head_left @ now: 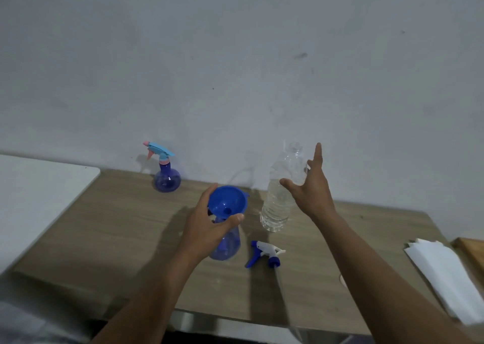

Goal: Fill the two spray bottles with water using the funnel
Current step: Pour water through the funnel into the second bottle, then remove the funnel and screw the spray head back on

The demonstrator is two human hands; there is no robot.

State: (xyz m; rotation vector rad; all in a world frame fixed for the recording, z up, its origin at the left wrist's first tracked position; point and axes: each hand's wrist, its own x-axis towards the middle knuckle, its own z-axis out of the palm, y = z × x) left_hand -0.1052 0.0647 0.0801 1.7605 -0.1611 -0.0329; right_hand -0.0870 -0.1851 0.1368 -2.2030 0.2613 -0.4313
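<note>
Fingers of right hand (311, 189) spread wide beside water bottle (277, 207), three o'clock of funnel (227, 201); left hand (207, 226) grips funnel (bottle looks thin, crushable: take mid-body).

The left-hand grip (209, 226) curls round a blue plastic funnel (227, 202) seated in the neck of a translucent blue spray bottle (227, 248) standing on the wooden counter (117, 226). The right-hand grip (311, 189), fingers spread, is at a clear plastic water bottle (276, 210). A blue-and-white trigger sprayer head (264, 252) lies just beside the spray bottle.
</note>
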